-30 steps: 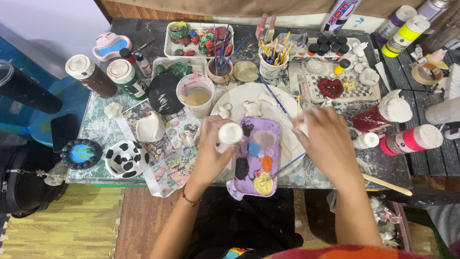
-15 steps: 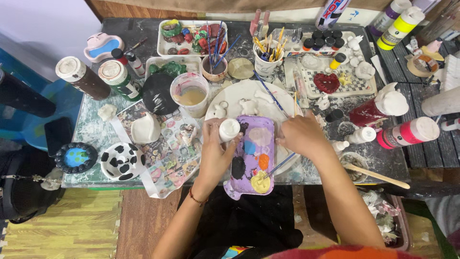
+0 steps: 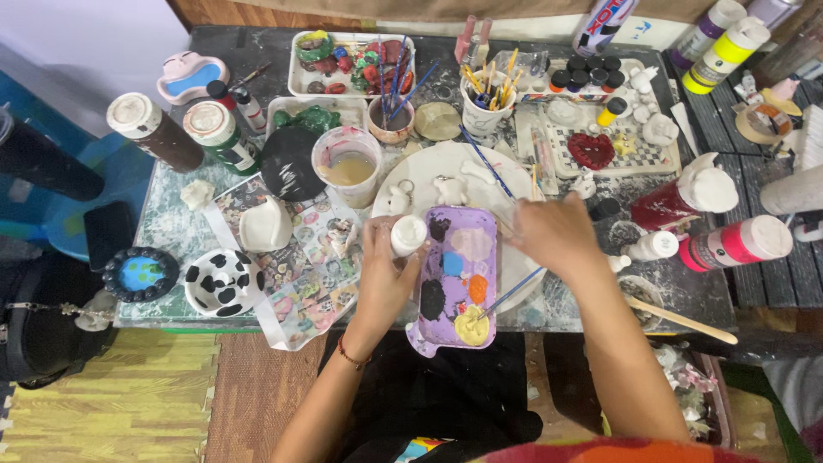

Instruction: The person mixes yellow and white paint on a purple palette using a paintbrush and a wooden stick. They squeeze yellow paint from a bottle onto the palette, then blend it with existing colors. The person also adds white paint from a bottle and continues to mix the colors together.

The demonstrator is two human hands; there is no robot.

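Paintbrush [image 3: 513,293] clamped in your right hand [image 3: 557,233] could smear paint; left hand [image 3: 386,279] grips a white piece [image 3: 408,235] beside the palette [image 3: 454,279].

A dark desk [image 3: 214,39], its top smeared with pale paint, fills the middle of the scene from left to right. On the right, just beside it, stands a surface of dark wooden slats [image 3: 776,274]. Near and to the left, the floor [image 3: 129,403] is laid with yellow-green foam mats in a wood-grain print, and a brown strip runs next to them under the desk's near edge. At far left a pale lilac wall [image 3: 77,39] rises, with blue flooring [image 3: 34,103] below it. The light is even and soft, without hard shadows.
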